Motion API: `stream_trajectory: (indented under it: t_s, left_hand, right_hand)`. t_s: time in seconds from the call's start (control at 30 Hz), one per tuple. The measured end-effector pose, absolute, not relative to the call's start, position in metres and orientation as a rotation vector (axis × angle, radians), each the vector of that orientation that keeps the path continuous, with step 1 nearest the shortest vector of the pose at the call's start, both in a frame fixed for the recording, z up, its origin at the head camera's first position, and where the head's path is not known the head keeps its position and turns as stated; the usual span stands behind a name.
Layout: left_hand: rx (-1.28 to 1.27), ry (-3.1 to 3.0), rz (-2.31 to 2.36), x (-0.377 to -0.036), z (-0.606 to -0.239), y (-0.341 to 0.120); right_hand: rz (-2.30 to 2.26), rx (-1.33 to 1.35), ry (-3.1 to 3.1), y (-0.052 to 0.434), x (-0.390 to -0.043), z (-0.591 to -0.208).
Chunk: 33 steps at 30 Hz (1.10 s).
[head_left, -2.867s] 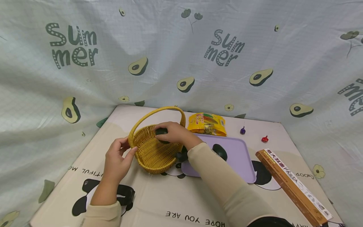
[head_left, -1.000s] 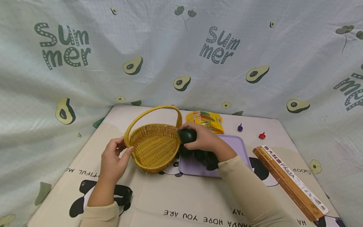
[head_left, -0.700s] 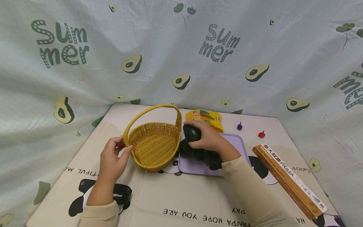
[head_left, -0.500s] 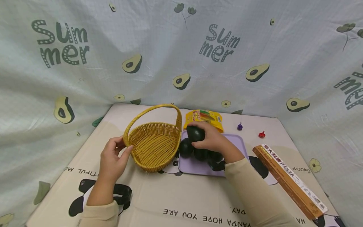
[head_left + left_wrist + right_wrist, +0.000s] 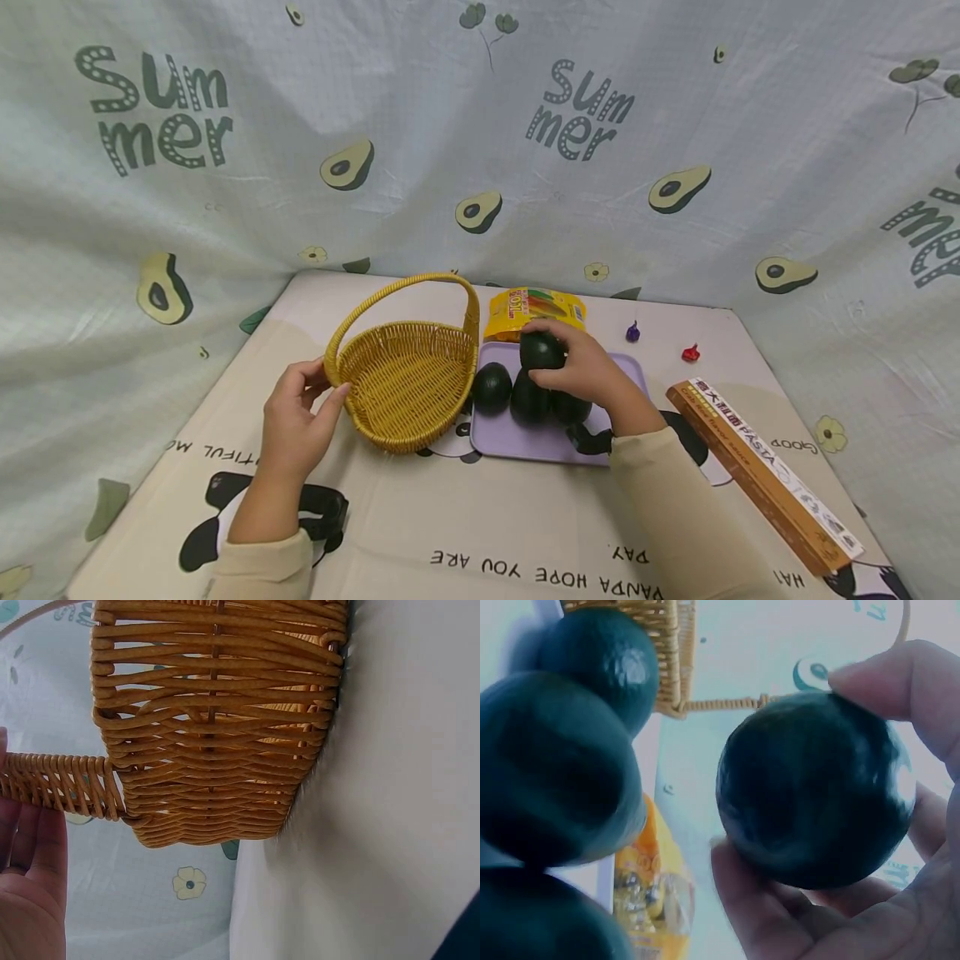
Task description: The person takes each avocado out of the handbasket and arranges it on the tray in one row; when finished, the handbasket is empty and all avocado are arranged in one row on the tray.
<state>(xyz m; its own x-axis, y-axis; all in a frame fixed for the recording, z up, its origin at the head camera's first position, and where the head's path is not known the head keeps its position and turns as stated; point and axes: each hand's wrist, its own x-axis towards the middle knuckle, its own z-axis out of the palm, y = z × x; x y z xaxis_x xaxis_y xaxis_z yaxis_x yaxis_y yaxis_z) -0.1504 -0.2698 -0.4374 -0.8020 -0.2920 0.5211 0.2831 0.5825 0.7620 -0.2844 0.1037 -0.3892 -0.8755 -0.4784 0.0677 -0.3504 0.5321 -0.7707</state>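
Wicker basket [image 5: 408,379] steadied at its rim by left hand [image 5: 300,417], right hand [image 5: 592,371] cupping avocado [image 5: 542,351] over tray [image 5: 540,433] bearing three more.

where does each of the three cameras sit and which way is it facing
Head: sits high, facing forward and down at the table; both sleeved arms show, left hand at the basket, right hand gripping an avocado above the purple tray.
Left wrist: low, facing the basket's woven wall; only fingers show.
Right wrist: close, facing the held avocado; fingertips show.
Shared: basket and avocado appear in head and right wrist views.
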Motion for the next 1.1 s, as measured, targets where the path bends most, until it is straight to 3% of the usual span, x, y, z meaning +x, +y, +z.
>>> stream_trajectory:
  t_s: [1.1]
  left_hand:
    - [-0.013,-2.183,-1.226,-0.15,-0.437,-0.271]
  right_hand:
    - [-1.469,-0.31,2.728,0.159,-0.27,-0.42]
